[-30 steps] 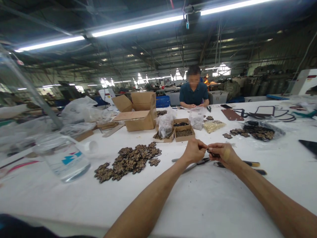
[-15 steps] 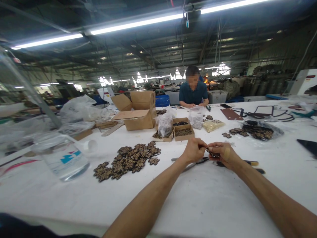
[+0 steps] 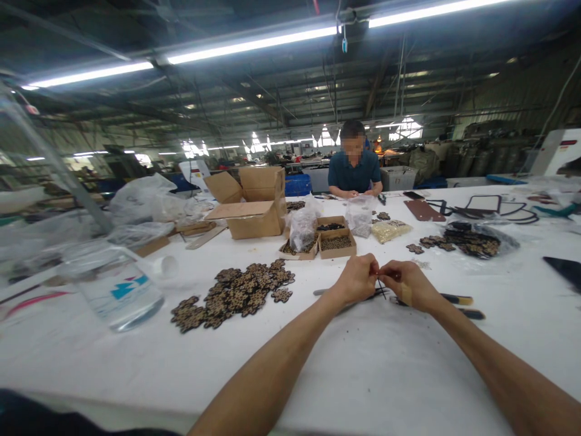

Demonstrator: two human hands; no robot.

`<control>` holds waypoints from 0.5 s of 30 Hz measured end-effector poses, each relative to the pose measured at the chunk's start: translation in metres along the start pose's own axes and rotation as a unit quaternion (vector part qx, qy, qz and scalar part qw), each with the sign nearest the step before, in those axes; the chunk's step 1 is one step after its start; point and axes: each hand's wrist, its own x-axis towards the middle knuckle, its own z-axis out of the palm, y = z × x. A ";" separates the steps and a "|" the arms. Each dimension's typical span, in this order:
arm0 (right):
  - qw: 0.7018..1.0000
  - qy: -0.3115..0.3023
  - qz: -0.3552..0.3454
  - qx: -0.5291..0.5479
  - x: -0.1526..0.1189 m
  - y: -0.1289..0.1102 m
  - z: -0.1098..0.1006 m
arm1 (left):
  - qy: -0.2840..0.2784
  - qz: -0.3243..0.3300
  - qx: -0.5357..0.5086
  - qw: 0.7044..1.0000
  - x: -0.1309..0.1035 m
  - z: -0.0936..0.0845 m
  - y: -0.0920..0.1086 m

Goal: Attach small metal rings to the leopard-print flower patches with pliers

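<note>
My left hand (image 3: 357,280) and my right hand (image 3: 411,286) meet over the white table (image 3: 363,369), their fingertips touching or nearly so. Both are closed in a pinch around a thin black cord (image 3: 382,289), whose loose end hangs below the fingers. Whether a patterned piece is also tucked inside the fingers, I cannot tell. Beneath my hands lie tools with dark and yellow handles (image 3: 460,300), partly covered by the right hand. Left of my hands spreads a heap of flower-shaped brown-and-black patterned pieces (image 3: 240,293), with a single one at its right side.
Beyond my hands stand small cardboard boxes of little metal parts (image 3: 336,243) and a larger open carton (image 3: 256,212). A clear water jug (image 3: 113,290) is at left. More patterned pieces (image 3: 476,242) lie in plastic at right. A co-worker (image 3: 354,163) sits opposite.
The patterned piece that showed in my right hand's fingers is no longer visible. A thin black cord now hangs between both hands, and my right hand has turned, its fingers bent inward.
</note>
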 end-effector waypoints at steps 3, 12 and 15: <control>0.999 -0.014 -0.015 -0.027 -0.002 -0.003 0.001 | -0.006 -0.005 0.015 1.000 0.000 0.001 0.000; 0.998 0.003 0.029 0.056 -0.001 0.008 0.009 | 0.032 -0.097 -0.212 0.972 0.009 0.012 -0.012; 0.992 0.026 0.048 0.116 0.002 0.008 0.011 | 0.043 -0.114 -0.253 0.960 0.012 0.014 -0.016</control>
